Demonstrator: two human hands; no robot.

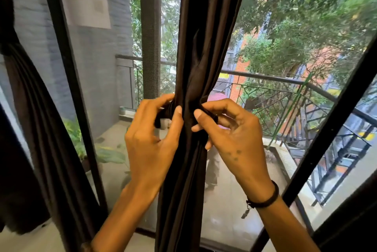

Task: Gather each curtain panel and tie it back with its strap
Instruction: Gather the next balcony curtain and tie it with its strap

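Two hands flank the gathered dark-brown fabric curtain panel point(193, 52), which hangs upright between them. My left hand point(151, 135) and right hand point(228, 133) each pinch the dark fabric strap point(209, 111) level across it. I judge neither hand nearer.

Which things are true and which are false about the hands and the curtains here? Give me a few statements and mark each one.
1. Both hands are at the middle curtain panel. True.
2. The left hand hangs free. False: it grips the panel and one end of the strap.
3. The right hand pinches the strap. True.
4. The right wrist is bare. False: it wears a dark wristband.
5. The far-left curtain panel is spread flat. False: it hangs gathered in folds.
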